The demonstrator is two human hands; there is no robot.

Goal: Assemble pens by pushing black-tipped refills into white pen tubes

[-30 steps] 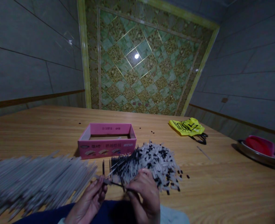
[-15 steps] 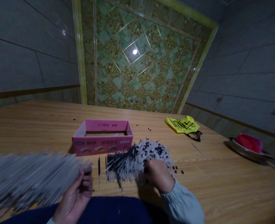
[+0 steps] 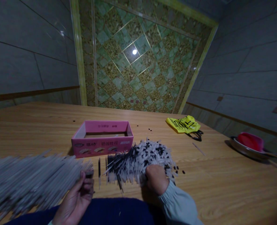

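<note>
Right hand (image 3: 157, 179), grip hidden, rods (image 3: 30, 181) cropped

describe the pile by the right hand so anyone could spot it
On the wood-grain table stands an open-topped pink rectangular box. To its right and nearer, at the right hand, is the pile of translucent and black pieces: mostly short, unlike the long greyish sticks by the left hand.

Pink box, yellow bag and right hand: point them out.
Pink box (image 3: 102, 147): head view, on its printed front wall.
Yellow bag (image 3: 184, 124): head view, mid-body, among black lettering.
Right hand (image 3: 157, 178): head view, on its back.
</note>
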